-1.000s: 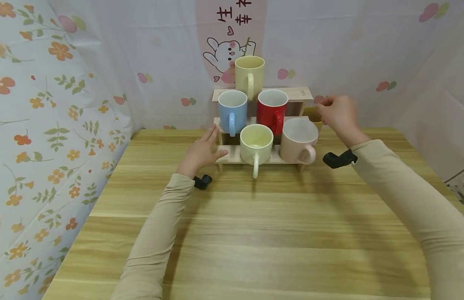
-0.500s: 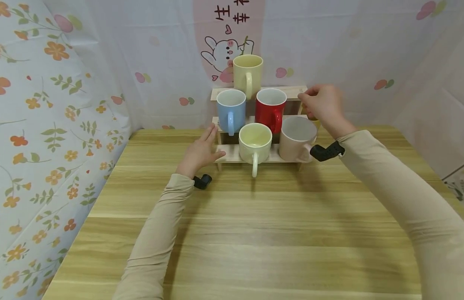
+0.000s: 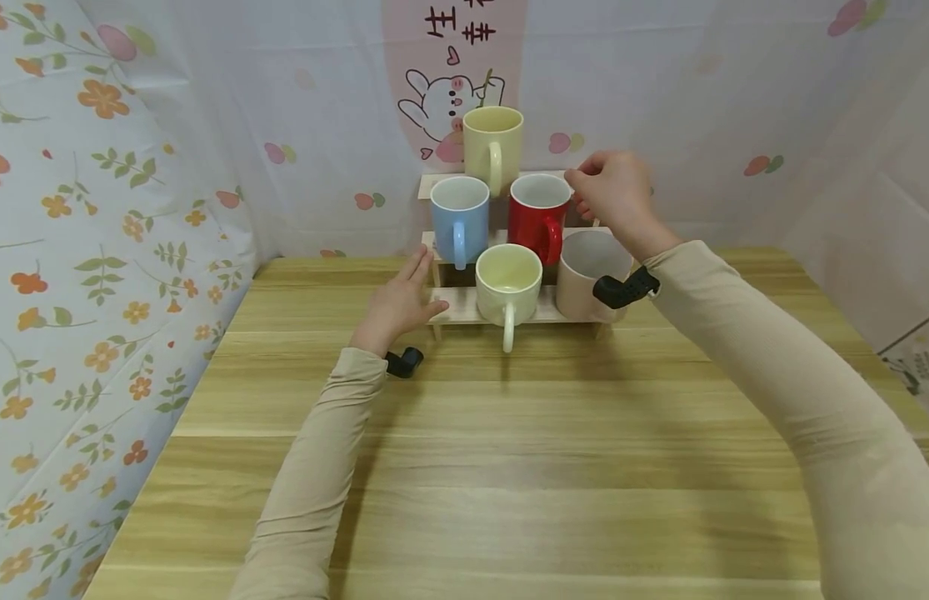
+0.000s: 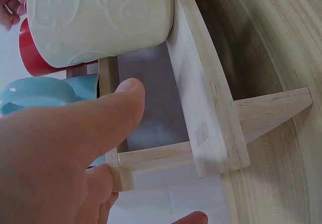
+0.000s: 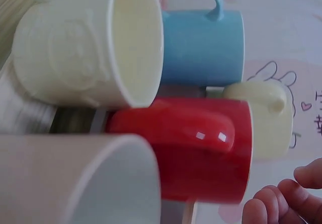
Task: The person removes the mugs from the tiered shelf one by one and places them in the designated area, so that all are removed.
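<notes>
A three-tier wooden rack (image 3: pixel 458 305) holds several mugs. My left hand (image 3: pixel 393 312) is at its left end, fingers extended along the side, thumb over the front tier in the left wrist view. My right hand (image 3: pixel 618 197), fingers loosely bent, hovers at the right by the red mug (image 3: pixel 526 230); nothing shows between its fingertips (image 5: pixel 255 213). Beside the red mug stands a light blue mug (image 3: pixel 475 227). A tall pale yellow mug (image 3: pixel 476 157) is on the top tier. The lowest tier bears a cream mug (image 3: pixel 503 303) and a pale pink mug (image 3: pixel 573 300), partly hidden by the right wrist's camera.
The rack stands near the back of a wood-grain table (image 3: pixel 509 467). Behind it hangs a white cloth (image 3: pixel 314 100) with a rabbit print. A floral cloth (image 3: pixel 82 275) lines the left side.
My right hand has moved left, from the rack's far right toward the red mug. A darker yellow cup behind the pink mug is now hidden from view. My left hand has stayed put.
</notes>
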Tool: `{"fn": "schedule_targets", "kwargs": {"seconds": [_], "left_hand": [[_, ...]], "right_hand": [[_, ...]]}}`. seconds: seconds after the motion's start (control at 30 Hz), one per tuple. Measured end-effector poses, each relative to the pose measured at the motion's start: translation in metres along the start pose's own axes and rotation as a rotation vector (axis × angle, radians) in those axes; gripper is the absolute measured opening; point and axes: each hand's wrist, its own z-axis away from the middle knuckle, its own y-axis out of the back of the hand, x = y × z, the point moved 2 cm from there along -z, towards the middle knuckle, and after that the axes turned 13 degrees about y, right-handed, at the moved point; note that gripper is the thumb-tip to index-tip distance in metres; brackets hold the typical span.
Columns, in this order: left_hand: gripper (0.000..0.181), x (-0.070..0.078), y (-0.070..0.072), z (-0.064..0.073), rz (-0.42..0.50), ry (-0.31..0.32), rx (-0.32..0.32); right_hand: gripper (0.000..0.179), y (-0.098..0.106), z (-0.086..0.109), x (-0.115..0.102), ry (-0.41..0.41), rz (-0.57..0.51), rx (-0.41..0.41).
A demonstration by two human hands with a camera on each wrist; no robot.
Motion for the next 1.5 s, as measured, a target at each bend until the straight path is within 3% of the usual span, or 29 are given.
{"fn": "schedule_targets", "kwargs": {"seconds": [0.27, 0.5, 1.2, 1.5], "left_hand": [[0.089, 0.001, -0.003, -0.002, 0.003, -0.003, -0.027], [0.088, -0.001, -0.003, -0.003, 0.029, -0.007, 0.0], [0.087, -0.005, -0.001, -0.003, 0.043, -0.014, -0.014], [0.087, -0.006, -0.002, -0.005, 0.045, -0.006, -0.025]], "right_hand": [[0.03, -0.012, -0.008, -0.016, -0.005, 0.024, -0.03], [0.025, -0.028, -0.02, -0.03, 0.037, 0.005, -0.012], [0.035, -0.064, -0.047, -0.052, 0.018, 0.063, -0.074], [0.026, -0.078, -0.052, -0.053, 0.029, 0.053, -0.068]]}}
